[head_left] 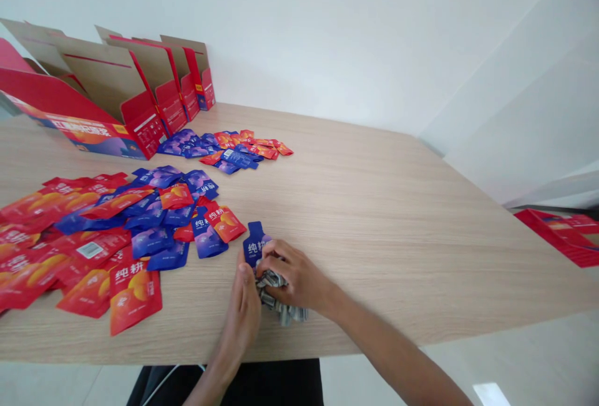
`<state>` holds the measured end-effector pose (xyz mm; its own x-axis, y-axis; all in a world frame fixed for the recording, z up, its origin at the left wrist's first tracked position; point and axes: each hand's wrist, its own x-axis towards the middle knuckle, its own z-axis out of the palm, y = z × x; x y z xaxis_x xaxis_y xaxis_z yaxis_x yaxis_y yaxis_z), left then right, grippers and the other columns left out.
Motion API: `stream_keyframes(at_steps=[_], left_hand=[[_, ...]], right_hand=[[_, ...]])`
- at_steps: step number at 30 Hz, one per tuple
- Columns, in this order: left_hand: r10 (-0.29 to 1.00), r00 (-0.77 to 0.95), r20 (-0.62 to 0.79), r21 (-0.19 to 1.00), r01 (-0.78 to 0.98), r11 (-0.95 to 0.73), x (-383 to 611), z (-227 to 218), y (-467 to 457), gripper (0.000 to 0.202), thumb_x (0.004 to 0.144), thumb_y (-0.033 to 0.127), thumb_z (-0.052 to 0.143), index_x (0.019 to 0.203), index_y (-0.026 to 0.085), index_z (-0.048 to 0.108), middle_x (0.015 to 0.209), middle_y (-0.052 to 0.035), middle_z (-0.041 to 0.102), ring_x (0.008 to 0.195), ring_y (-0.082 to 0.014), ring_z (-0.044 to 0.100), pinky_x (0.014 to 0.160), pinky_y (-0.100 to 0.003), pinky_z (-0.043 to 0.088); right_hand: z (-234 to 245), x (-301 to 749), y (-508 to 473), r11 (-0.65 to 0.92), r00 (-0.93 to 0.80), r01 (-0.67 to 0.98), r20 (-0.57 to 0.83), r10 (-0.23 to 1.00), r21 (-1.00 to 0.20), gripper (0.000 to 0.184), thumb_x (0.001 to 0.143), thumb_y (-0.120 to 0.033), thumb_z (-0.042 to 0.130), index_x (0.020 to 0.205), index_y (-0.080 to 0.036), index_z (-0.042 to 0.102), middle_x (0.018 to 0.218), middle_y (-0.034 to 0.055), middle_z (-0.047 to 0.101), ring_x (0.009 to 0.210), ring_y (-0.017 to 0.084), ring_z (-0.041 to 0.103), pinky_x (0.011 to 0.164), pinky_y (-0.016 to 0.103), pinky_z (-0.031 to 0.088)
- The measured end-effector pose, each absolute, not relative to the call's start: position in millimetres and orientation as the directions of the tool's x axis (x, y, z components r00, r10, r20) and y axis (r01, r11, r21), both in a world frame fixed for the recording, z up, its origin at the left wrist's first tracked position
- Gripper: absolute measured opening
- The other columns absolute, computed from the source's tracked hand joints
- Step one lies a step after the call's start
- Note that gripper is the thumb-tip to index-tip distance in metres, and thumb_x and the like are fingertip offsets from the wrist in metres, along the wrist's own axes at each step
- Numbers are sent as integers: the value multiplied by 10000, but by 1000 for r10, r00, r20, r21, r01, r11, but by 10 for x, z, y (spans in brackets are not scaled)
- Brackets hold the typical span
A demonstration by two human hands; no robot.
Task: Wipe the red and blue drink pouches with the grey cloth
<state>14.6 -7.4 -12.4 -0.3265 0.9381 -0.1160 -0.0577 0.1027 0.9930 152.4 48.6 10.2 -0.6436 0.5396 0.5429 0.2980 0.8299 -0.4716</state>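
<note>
Both my hands meet near the front edge of the wooden table (374, 219). My right hand (294, 278) is curled over a stack of pouches (281, 306) whose silver edges stick out under its fingers, with a blue pouch (255, 244) on top. My left hand (243, 312) presses its fingers against the left side of the same stack. A large heap of red and blue pouches (93, 237) lies just to the left of my hands.
A second, smaller heap of pouches (229, 147) lies farther back. Several open red cardboard boxes (116, 100) stand along the back left. More red packaging (561, 234) sits off the table's right side. White walls surround the table.
</note>
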Motion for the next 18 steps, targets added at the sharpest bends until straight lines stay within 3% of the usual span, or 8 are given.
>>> stream_keyframes(at_steps=[4,7,12,15,18], left_hand=[[944,-326,-50,998,13,57,41,-32,-9,946,875,881,308,1391,163,642,1366,-162,694,1462,-325,487,1224,-453,385],[953,-299,-37,999,6,41,44,-68,-45,929,900,860,283,1382,156,651,1320,-167,715,1450,-337,496,1187,-470,432],[990,-120,-73,997,17,75,96,-162,-182,724,984,706,377,1383,165,645,1346,-167,702,1450,-320,500,1255,-476,313],[990,-84,-113,993,13,114,115,-103,-194,679,938,643,557,1454,202,567,1385,-145,680,1339,-307,604,1174,-463,434],[963,-169,-210,977,-66,202,108,-11,-159,866,795,533,790,1545,275,441,1430,-106,646,1211,-265,681,1058,-398,526]], right_hand=[[70,1485,444,884,-703,261,551,450,-389,124,918,-217,712,1011,-213,630,1084,78,610,1003,207,622,893,309,564],[77,1504,465,866,-664,303,564,491,-397,111,927,-219,703,1010,-215,629,1078,81,603,1007,216,617,897,324,560],[138,1596,571,715,-466,441,542,699,-543,194,865,-97,651,999,-238,639,1078,68,571,1021,223,607,904,341,546],[181,1644,643,635,-327,459,546,771,-622,225,819,-60,595,953,-231,654,1056,59,564,956,204,603,894,333,528],[225,1668,695,557,-201,380,522,829,-738,213,782,-73,565,904,-217,663,1003,42,583,932,190,606,889,316,506]])
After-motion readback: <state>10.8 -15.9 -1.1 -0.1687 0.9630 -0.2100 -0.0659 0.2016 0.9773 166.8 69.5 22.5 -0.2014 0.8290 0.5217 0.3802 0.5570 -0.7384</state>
